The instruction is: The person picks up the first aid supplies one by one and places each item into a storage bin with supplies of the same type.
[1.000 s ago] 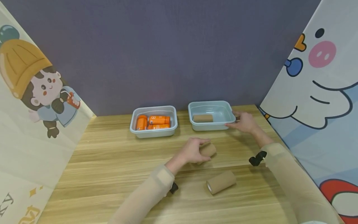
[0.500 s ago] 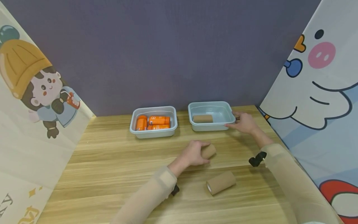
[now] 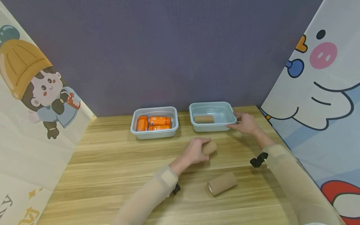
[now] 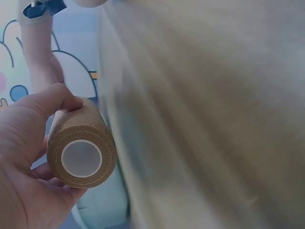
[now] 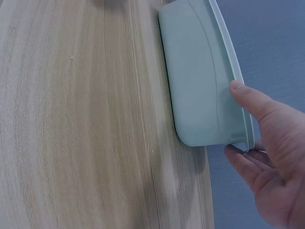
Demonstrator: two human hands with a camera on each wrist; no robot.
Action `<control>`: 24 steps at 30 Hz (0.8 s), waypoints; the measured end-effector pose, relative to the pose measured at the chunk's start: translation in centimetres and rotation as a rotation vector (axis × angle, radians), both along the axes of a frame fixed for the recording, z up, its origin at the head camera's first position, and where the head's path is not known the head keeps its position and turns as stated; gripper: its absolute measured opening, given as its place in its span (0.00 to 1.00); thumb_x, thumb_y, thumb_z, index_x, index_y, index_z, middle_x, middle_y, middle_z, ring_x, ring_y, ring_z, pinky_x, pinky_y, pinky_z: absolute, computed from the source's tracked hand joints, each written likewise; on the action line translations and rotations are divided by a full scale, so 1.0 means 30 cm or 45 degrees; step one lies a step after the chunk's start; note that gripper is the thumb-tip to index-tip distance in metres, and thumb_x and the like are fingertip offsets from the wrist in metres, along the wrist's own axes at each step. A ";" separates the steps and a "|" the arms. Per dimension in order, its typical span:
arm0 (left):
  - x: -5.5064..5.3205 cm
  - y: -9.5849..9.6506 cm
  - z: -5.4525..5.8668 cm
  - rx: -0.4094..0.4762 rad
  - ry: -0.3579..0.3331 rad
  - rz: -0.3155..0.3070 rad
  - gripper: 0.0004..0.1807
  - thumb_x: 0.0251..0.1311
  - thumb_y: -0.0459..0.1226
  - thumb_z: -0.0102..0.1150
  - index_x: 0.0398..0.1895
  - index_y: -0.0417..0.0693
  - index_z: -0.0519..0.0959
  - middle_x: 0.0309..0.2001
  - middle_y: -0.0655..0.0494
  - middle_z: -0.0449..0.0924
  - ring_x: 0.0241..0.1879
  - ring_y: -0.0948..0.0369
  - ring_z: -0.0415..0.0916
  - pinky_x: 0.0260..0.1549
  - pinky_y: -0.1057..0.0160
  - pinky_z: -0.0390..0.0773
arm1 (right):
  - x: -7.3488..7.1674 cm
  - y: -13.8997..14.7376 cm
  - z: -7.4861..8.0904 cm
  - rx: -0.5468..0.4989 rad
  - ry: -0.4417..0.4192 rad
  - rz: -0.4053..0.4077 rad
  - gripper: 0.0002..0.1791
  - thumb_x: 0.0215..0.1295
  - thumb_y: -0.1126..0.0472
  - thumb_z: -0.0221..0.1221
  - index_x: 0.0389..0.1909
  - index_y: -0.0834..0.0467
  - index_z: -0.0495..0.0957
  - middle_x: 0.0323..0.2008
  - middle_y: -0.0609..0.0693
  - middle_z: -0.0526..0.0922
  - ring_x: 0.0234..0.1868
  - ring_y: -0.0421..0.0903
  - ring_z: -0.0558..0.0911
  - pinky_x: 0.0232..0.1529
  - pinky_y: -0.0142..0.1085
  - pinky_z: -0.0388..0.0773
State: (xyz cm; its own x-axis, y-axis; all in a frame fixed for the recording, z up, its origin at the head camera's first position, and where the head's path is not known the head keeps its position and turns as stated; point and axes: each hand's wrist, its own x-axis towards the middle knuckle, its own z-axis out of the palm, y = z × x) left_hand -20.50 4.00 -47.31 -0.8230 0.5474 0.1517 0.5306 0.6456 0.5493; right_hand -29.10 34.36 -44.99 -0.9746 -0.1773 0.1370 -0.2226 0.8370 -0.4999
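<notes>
My left hand (image 3: 195, 151) grips a tan self-adhesive bandage roll (image 3: 209, 147) around its side, over the table in front of the right tub. Its white hollow core and rough wrapped end face the camera in the left wrist view, with the thumb on top of the bandage roll (image 4: 82, 120) and fingers underneath. My right hand (image 3: 244, 123) holds the right end of the pale blue-green plastic tub (image 3: 212, 127), thumb at the front rim and fingers round the corner. A second bandage roll (image 3: 203, 119) lies inside that tub. Another bandage roll (image 3: 222, 183) lies on the table nearer me.
A second pale tub (image 3: 154, 134) to the left holds several orange cylinders (image 3: 160, 121) with white print. Both tubs stand near the back of the wood-grain table (image 3: 112, 162), before a dark grey-blue panel (image 3: 168, 56). Cartoon-printed panels (image 3: 309, 93) flank the sides.
The left hand dips a little toward me, then rises slightly away with the bandage roll, which now looks lifted from the table. The right hand and tub stay in place.
</notes>
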 end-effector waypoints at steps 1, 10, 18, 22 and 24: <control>-0.008 0.000 0.010 -0.005 0.025 0.002 0.41 0.48 0.36 0.79 0.72 0.46 0.78 0.67 0.48 0.84 0.62 0.57 0.83 0.64 0.62 0.83 | -0.001 0.000 0.001 -0.003 0.003 0.003 0.50 0.61 0.47 0.77 0.74 0.74 0.68 0.62 0.75 0.81 0.55 0.68 0.88 0.54 0.58 0.88; -0.062 0.013 0.107 -0.093 0.150 -0.023 0.40 0.51 0.39 0.78 0.72 0.48 0.79 0.63 0.52 0.87 0.47 0.63 0.81 0.46 0.69 0.83 | 0.007 0.000 -0.002 -0.011 -0.005 0.001 0.49 0.62 0.48 0.77 0.73 0.74 0.68 0.60 0.75 0.82 0.54 0.67 0.89 0.51 0.56 0.89; -0.137 0.018 0.192 -0.079 0.193 0.008 0.40 0.51 0.38 0.77 0.73 0.49 0.78 0.57 0.51 0.89 0.41 0.61 0.82 0.40 0.67 0.83 | 0.002 0.002 -0.009 -0.037 0.023 0.017 0.48 0.61 0.50 0.77 0.72 0.75 0.69 0.59 0.76 0.82 0.52 0.67 0.89 0.48 0.55 0.90; -0.180 0.013 0.214 -0.078 0.218 0.026 0.40 0.53 0.38 0.76 0.73 0.49 0.77 0.57 0.51 0.89 0.43 0.59 0.83 0.43 0.63 0.85 | 0.001 0.007 -0.010 -0.054 0.012 0.021 0.48 0.61 0.50 0.77 0.72 0.76 0.68 0.59 0.76 0.82 0.52 0.68 0.89 0.48 0.55 0.90; -0.198 0.012 0.217 -0.085 0.218 0.033 0.40 0.55 0.37 0.76 0.74 0.49 0.76 0.59 0.51 0.88 0.44 0.59 0.84 0.43 0.62 0.85 | 0.001 0.011 -0.012 -0.055 0.006 0.020 0.49 0.62 0.49 0.77 0.73 0.76 0.68 0.59 0.76 0.82 0.52 0.68 0.89 0.48 0.55 0.90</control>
